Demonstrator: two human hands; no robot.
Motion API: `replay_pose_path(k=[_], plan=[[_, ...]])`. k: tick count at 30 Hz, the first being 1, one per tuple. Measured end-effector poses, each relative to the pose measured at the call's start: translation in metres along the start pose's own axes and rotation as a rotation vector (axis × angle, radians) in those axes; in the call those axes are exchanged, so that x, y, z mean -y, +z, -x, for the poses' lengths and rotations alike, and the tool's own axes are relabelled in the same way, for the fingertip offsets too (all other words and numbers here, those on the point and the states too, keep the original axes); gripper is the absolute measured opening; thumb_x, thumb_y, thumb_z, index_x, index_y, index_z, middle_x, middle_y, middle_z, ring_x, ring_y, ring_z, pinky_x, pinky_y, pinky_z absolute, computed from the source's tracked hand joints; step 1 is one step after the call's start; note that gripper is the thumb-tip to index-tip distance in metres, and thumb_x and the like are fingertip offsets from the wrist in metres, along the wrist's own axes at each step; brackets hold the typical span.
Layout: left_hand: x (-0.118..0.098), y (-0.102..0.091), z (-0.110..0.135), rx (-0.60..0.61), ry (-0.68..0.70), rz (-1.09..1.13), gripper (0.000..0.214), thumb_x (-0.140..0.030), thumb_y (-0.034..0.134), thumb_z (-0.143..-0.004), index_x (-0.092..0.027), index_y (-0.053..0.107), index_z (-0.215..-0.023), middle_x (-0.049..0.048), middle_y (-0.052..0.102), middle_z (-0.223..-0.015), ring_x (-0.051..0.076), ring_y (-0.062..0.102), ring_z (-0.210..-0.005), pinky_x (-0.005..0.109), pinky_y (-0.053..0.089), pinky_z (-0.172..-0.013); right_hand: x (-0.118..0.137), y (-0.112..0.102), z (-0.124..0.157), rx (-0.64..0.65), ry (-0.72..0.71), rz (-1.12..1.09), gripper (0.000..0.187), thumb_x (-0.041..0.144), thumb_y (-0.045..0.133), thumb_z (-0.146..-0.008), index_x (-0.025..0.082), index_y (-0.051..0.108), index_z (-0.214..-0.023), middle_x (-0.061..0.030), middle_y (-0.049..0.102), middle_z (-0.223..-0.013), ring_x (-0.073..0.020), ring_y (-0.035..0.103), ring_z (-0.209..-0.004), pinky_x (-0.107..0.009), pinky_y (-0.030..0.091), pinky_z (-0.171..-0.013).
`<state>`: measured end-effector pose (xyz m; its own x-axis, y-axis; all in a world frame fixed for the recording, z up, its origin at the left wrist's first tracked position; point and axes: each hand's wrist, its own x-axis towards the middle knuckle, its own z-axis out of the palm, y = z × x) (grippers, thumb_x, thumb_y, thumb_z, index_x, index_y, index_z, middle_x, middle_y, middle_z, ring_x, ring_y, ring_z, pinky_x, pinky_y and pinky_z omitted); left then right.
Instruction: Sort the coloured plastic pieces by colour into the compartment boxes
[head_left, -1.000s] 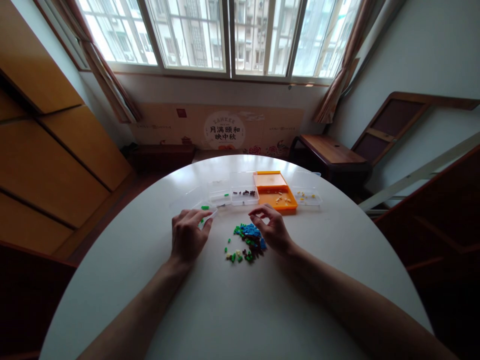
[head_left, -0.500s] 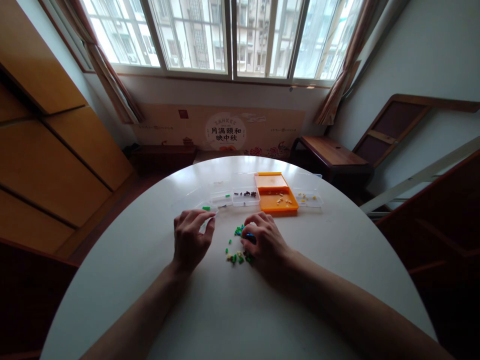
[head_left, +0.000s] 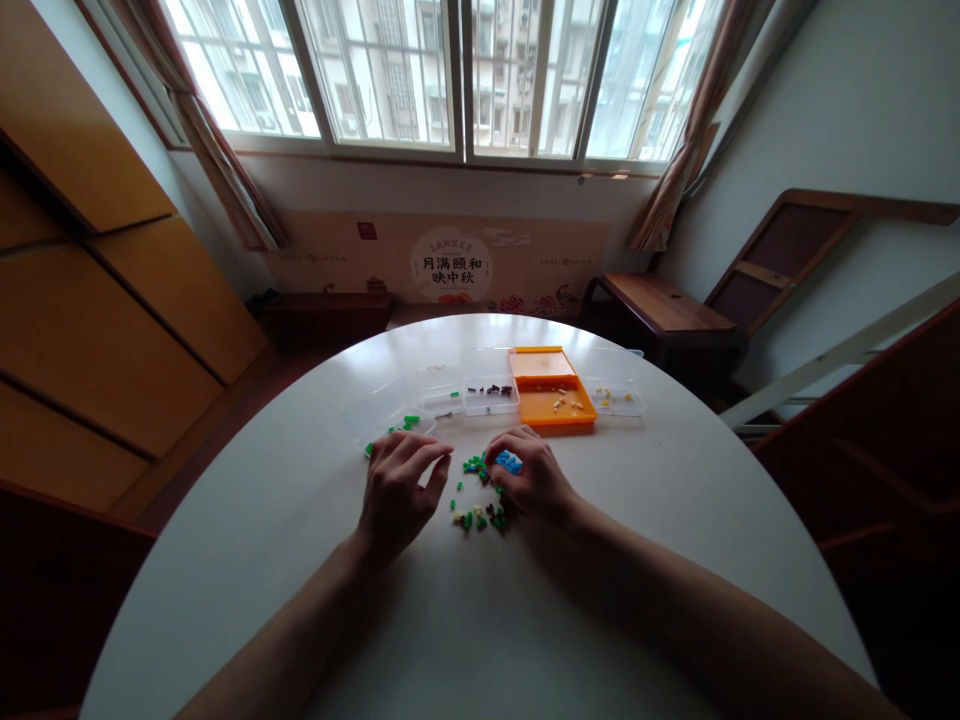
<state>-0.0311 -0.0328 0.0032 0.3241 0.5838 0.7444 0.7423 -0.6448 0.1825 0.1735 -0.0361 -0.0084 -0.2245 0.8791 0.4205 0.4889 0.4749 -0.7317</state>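
Right hand is curled over the loose pile, thumb and fingers pinched on a clump of blue bricks at the pile's 1 o'clock end. Can't tell if the clump is off the table. Left hand lies at the pile's 9 o'clock, fingers loosely spread, holding nothing.

Risks, as I read them:
- Several bricks in one pinch, so a slack grip would likely shed some back onto the pile.
- The right palm heel is touching the pile and could scatter the green and brown bits.
- The green-piece box is just beyond the left fingertips at 11 o'clock, so a nudge could shift it.

Orientation: the pile's long axis runs roughly 7 to 1 o'clock. Single bricks are too small to tell which way they point.

Orange box is at 12 o'clock, well apart.
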Motion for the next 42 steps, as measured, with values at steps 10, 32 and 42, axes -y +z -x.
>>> replay_pose_path(k=[10,32,42], plan=[[-0.012,0.002,0.001,0.058,0.123,0.043,0.004,-0.024,0.064,-0.084,-0.023,0.068,-0.083,0.0006,0.068,-0.077,0.017,0.059,-0.077,0.036,0.043,-0.081,-0.003,0.003,-0.007,-0.024,0.198,-0.548,0.01,0.013,0.058,-0.065,0.017,0.065,-0.07,0.001,0.066,-0.066,-0.012,0.06,-0.06,-0.024,0.047,-0.059],[0.031,-0.007,-0.002,-0.195,-0.331,-0.084,0.014,-0.032,0.061,-0.085,-0.021,0.071,-0.085,0.0035,0.07,-0.08,0.02,0.06,-0.079,0.035,0.045,-0.078,0.008,0.011,0.001,-0.064,0.097,-0.329,0.013,0.012,0.058,-0.071,0.019,0.065,-0.079,-0.001,0.068,-0.075,-0.014,0.062,-0.07,-0.028,0.049,-0.069],[0.039,-0.017,-0.005,-0.343,-0.461,0.065,0.019,-0.032,0.06,-0.084,-0.016,0.07,-0.084,0.0007,0.065,-0.075,0.011,0.053,-0.059,0.024,0.044,-0.06,0.001,0.011,-0.021,0.001,-0.023,0.007,0.014,0.017,0.063,-0.08,0.018,0.068,-0.093,-0.0037,0.067,-0.088,-0.0147,0.06,-0.076,-0.029,0.049,-0.072]])
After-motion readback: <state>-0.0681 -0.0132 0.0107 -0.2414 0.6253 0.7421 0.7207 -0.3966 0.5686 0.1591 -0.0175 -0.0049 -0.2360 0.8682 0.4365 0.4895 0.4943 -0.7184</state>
